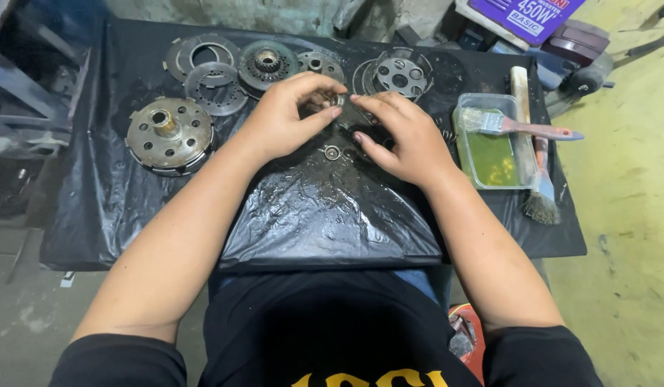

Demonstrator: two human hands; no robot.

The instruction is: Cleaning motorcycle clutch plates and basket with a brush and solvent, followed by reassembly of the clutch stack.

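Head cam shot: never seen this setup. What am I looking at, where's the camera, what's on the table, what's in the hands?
No machine here: a person works with two bare hands. The single camera sits on the person's head and looks down, so the arms reach away from you.

The left hand and right hand meet over a black plastic sheet and pinch a small metal ring between their fingertips. A small washer lies just below them.

Along the far edge lie greasy round metal parts: a drum-shaped hub, flat ring plates, a toothed gear piece and a holed disc. At right, a clear tray of yellowish liquid with a paintbrush across it.
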